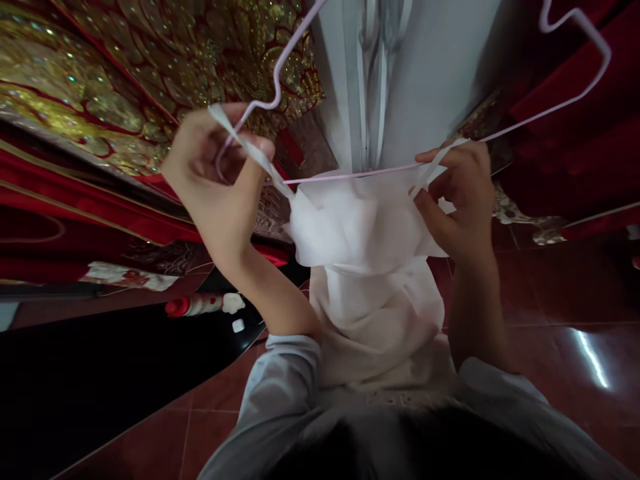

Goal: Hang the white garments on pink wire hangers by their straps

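Observation:
A white garment (370, 267) hangs down in front of me from a thin pink wire hanger (350, 175). My left hand (217, 180) is closed, pinching the garment's left strap (253, 150) against the hanger's bent left shoulder. My right hand (460, 200) is closed too, gripping the right strap (440, 160) where it meets the hanger's lower bar. The hanger's right end (595, 73) curves up toward the top right corner. My grey sleeves show at the bottom.
Red fabric with gold sequin embroidery (150, 73) fills the upper left. A white panel (430, 73) stands behind the hanger. Dark red cloth (575, 147) hangs at right. A black surface (100, 380) at lower left holds a red-capped bottle (197, 305). Glossy red floor tiles (560, 320) lie below.

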Motion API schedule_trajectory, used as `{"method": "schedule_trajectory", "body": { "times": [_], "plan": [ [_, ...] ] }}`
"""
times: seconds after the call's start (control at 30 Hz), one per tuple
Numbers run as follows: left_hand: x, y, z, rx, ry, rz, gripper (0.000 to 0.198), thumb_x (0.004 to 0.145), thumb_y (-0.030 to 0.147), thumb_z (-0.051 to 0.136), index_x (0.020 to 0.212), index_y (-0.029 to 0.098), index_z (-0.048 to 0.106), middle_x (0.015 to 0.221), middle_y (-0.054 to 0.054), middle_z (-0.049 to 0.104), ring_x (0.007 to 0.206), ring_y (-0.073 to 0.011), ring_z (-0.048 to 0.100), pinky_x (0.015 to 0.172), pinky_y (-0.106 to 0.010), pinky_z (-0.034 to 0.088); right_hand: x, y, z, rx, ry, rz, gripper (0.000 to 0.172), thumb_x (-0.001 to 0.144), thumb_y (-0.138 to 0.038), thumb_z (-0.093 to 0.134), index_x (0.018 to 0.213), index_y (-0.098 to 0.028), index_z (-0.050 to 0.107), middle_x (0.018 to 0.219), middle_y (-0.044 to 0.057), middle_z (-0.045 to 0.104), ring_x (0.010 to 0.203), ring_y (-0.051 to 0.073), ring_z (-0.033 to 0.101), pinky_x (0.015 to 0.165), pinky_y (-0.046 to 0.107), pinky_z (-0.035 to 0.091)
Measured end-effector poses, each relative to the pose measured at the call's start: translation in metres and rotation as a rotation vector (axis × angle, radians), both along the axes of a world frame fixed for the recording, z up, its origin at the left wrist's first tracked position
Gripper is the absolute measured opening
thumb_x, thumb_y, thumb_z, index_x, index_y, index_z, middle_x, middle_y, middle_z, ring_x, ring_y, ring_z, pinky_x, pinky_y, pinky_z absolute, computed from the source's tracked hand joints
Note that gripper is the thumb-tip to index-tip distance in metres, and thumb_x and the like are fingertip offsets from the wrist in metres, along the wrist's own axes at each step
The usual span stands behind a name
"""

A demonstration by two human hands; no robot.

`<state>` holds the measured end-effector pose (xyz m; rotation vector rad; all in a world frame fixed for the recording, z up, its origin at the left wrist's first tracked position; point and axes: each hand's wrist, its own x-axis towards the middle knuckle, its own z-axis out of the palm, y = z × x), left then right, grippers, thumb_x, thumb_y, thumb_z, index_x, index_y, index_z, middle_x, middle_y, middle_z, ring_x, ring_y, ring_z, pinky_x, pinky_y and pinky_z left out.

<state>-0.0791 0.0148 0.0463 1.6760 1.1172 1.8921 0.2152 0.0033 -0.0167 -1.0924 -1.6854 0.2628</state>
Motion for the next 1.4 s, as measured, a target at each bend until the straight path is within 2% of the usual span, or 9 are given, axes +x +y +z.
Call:
{"method": "schedule_trajectory", "body": {
  "times": [0.1, 0.2, 0.33, 0.53, 0.77, 0.93, 1.07, 1.2, 1.4],
  "plan": [
    [0.006, 0.004, 0.036, -0.237, -0.005, -0.029, 0.016, 0.092, 0.026, 0.085, 0.09, 0.018, 0.072, 0.092, -0.004, 0.07, 0.104, -0.0284, 0.075, 0.098, -0.041, 0.063, 0.0, -0.002, 0.0, -0.006, -0.015, -0.029, 0.032, 0.092, -0.049, 0.066, 0.121, -0.036, 0.066, 0.12, 0.007, 0.061, 0.068, 0.012, 0.05, 0.055, 0.031, 0.047],
    [0.006, 0.01, 0.046, -0.479, -0.233, 0.053, 0.021, 0.086, 0.009, 0.087, 0.089, 0.018, 0.068, 0.092, -0.003, 0.072, 0.109, -0.029, 0.074, 0.093, -0.036, 0.064, 0.0, -0.004, -0.001, -0.013, -0.021, -0.022, 0.034, 0.092, -0.049, 0.065, 0.123, -0.035, 0.066, 0.121, 0.008, 0.061, 0.067, 0.011, 0.05, 0.053, 0.031, 0.047],
    [0.007, 0.014, 0.009, -0.284, -0.185, -0.002, 0.012, 0.096, 0.015, 0.079, 0.099, 0.019, 0.068, 0.085, -0.001, 0.067, 0.1, -0.0247, 0.073, 0.088, -0.035, 0.061, 0.001, -0.005, 0.0, -0.057, -0.032, -0.046, 0.036, 0.092, -0.05, 0.066, 0.124, -0.035, 0.066, 0.124, 0.008, 0.062, 0.068, 0.012, 0.052, 0.057, 0.033, 0.051],
    [0.047, -0.006, -0.051, -0.104, -0.516, -0.071, 0.014, 0.109, 0.032, 0.058, 0.098, 0.023, 0.058, 0.092, -0.003, 0.074, 0.084, -0.0181, 0.071, 0.08, -0.033, 0.058, -0.012, -0.008, 0.008, -0.068, -0.036, -0.037, 0.039, 0.091, -0.049, 0.068, 0.127, -0.036, 0.066, 0.129, 0.008, 0.063, 0.075, 0.014, 0.06, 0.061, 0.034, 0.054],
    [0.06, -0.012, -0.041, -0.026, -0.557, -0.103, 0.02, 0.111, 0.025, 0.049, 0.093, 0.022, 0.056, 0.086, -0.002, 0.073, 0.076, -0.0167, 0.07, 0.077, -0.03, 0.058, 0.046, 0.02, 0.008, 0.436, 0.312, -0.29, 0.024, 0.086, -0.029, 0.081, 0.104, -0.045, 0.077, 0.094, -0.004, 0.069, 0.092, 0.018, 0.069, 0.076, 0.036, 0.058],
    [0.058, -0.01, -0.043, -0.096, -0.569, -0.109, 0.026, 0.113, 0.02, 0.042, 0.091, 0.023, 0.056, 0.084, -0.002, 0.073, 0.072, -0.0165, 0.069, 0.073, -0.028, 0.057, 0.099, 0.053, 0.023, 0.345, 0.247, -0.14, 0.023, 0.084, -0.027, 0.081, 0.106, -0.031, 0.08, 0.093, 0.0, 0.069, 0.085, 0.015, 0.066, 0.076, 0.033, 0.056],
    [0.059, -0.01, -0.046, -0.123, -0.574, -0.083, 0.021, 0.112, 0.028, 0.05, 0.092, 0.024, 0.055, 0.085, -0.001, 0.072, 0.074, -0.0166, 0.069, 0.075, -0.028, 0.056, 0.081, 0.051, 0.065, 0.124, -0.131, -0.065, 0.049, 0.077, -0.02, 0.084, 0.121, -0.033, 0.069, 0.107, -0.003, 0.069, 0.093, 0.015, 0.065, 0.088, 0.037, 0.057],
    [0.056, -0.008, -0.049, -0.149, -0.55, -0.081, 0.022, 0.112, 0.031, 0.052, 0.092, 0.023, 0.056, 0.086, -0.002, 0.073, 0.073, -0.0163, 0.068, 0.075, -0.029, 0.057, 0.05, 0.029, 0.098, -0.035, -0.437, -0.226, 0.054, 0.082, -0.016, 0.077, 0.132, -0.035, 0.064, 0.127, -0.002, 0.066, 0.123, 0.026, 0.063, 0.115, 0.052, 0.051],
    [0.064, -0.009, -0.05, -0.119, -0.553, -0.13, 0.021, 0.11, 0.028, 0.051, 0.092, 0.025, 0.06, 0.089, -0.003, 0.076, 0.073, -0.0176, 0.068, 0.076, -0.031, 0.057, 0.014, -0.004, 0.061, 0.121, -0.301, -0.112, 0.067, 0.09, -0.017, 0.063, 0.15, -0.042, 0.052, 0.153, -0.004, 0.056, 0.151, 0.031, 0.048, 0.135, 0.058, 0.031]
  ]
}}
